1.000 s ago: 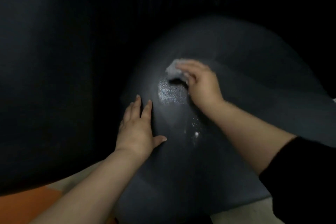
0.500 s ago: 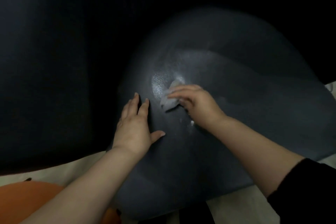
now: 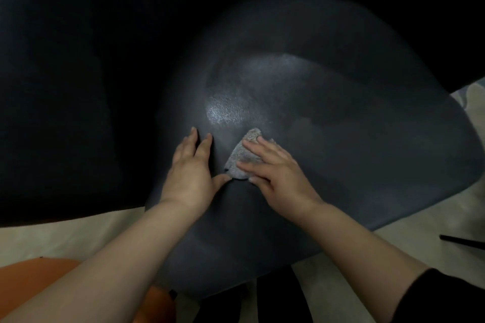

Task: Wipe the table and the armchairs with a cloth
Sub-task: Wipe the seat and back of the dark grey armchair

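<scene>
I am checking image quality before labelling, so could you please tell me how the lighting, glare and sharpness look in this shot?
Head view: dim overall, the upper left nearly black; a bright speckled glare patch shines on the dark chair seat. The left hand, right hand and grey cloth look reasonably sharp; wide-angle curvature bends the seat's edges.
</scene>
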`<state>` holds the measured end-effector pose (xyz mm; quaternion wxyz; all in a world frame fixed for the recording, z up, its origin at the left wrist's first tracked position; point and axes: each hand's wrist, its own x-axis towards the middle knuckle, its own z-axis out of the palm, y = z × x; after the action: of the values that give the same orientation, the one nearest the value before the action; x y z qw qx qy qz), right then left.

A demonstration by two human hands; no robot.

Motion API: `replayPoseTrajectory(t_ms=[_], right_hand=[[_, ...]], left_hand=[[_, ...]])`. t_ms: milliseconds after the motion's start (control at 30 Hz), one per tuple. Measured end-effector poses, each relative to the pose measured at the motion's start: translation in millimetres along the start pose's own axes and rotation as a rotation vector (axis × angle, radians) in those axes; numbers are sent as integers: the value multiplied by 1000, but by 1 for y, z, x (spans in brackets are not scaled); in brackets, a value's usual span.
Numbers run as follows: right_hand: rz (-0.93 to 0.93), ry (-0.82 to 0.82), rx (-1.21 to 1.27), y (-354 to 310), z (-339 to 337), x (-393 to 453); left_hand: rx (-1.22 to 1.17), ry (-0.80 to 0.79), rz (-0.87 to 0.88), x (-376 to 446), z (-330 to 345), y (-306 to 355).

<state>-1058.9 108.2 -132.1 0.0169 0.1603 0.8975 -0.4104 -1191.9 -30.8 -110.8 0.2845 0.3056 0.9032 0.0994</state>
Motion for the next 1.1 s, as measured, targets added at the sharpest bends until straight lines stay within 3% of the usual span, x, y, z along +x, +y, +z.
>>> replayPoseTrajectory(t_ms=[267, 400, 600, 767, 867, 933, 1033, 1100], right_hand=[[-87, 7, -124, 16, -1, -6], [-107, 123, -229, 41, -26, 9], [240, 364, -89, 34, -34, 45], [-38, 95, -51, -10, 18, 12], [-145, 47, -169, 15, -8, 6], [-39, 141, -232, 43, -39, 13], [266, 316, -183, 59, -63, 29], [313, 375, -127, 47, -50, 40]], left_hand=[[14, 8, 30, -2, -3, 0], [48, 1, 62, -3, -4, -4], [40, 31, 53, -2, 0, -5], [35, 41, 43, -1, 4, -4], [57, 52, 60, -1, 6, -6], [48, 77, 65, -2, 7, -8], [-15, 141, 41, -2, 8, -8], [-54, 172, 9, -1, 7, -7]])
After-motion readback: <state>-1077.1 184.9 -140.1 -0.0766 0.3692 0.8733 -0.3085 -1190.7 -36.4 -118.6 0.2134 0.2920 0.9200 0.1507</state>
